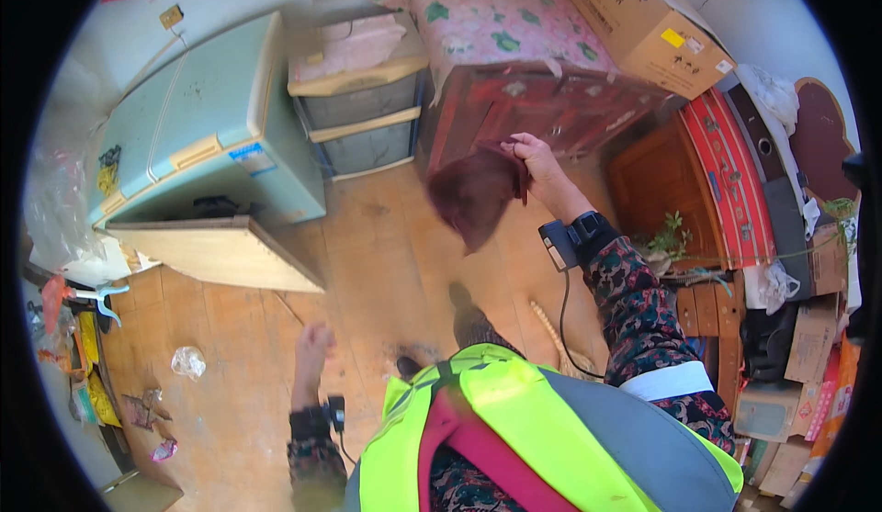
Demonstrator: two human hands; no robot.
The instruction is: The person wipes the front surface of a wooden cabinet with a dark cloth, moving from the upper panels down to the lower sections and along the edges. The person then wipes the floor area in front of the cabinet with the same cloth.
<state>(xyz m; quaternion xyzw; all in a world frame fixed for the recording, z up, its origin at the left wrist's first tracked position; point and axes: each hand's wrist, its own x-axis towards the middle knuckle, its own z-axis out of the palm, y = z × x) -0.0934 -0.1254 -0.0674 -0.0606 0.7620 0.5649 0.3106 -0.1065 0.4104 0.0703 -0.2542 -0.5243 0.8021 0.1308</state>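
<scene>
My right hand [535,161] is raised in front of a dark red wooden cabinet [551,108] and grips a dark red cloth [478,192] that hangs down from my fingers. A black device is strapped to that wrist. My left hand [312,342] hangs low over the wooden floor [377,264] with its fingers curled and nothing in it. A black strap with a small device sits on that wrist too. I wear a yellow-green vest and a patterned sleeve.
A pale green chest freezer [202,126] stands at the left, grey plastic drawers [363,117] beside it. A floral cloth [496,16] and a cardboard box [643,21] top the cabinet. Boxes, bags and a red patterned roll [730,177] crowd the right. Litter [188,361] lies on the floor.
</scene>
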